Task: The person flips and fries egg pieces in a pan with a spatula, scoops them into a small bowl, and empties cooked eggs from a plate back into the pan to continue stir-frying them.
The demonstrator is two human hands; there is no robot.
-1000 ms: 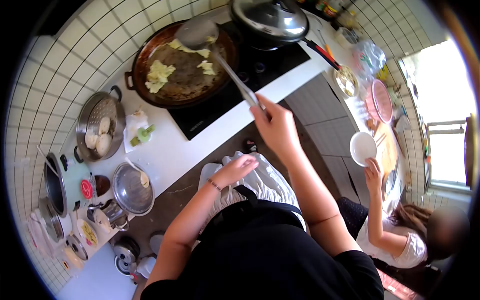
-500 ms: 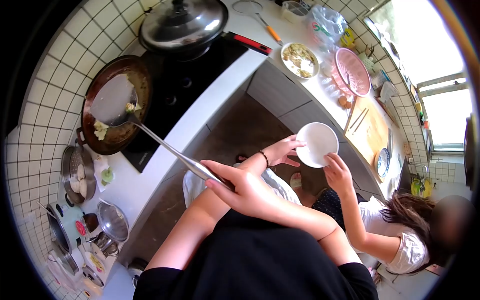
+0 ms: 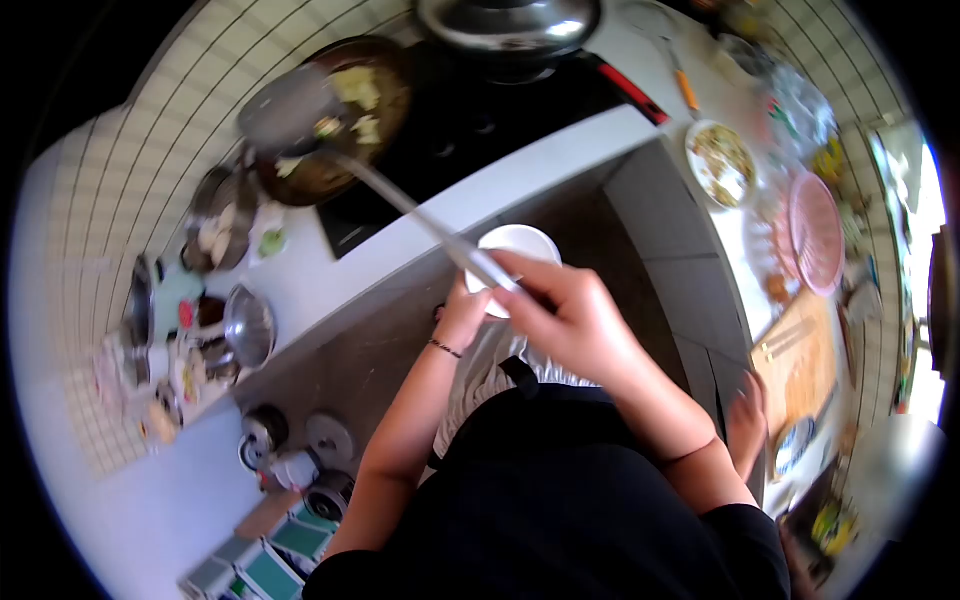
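Holding long-handled silver metal spatula [image 3: 401, 201] in right hand [image 3: 575, 314], blade [image 3: 290, 108] over round dark-brown pan [image 3: 392, 104], upper left of frame; left hand [image 3: 464, 315] grips round white bowl [image 3: 524, 241] near centre; pale-yellow food pieces [image 3: 357, 88] lie in pan.

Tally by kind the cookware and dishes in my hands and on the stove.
Spatula, in the right hand: 1
White bowl, in the left hand: 1
Pans, a brown pan and a lidded pan: 2
Lid: 1
Total: 5
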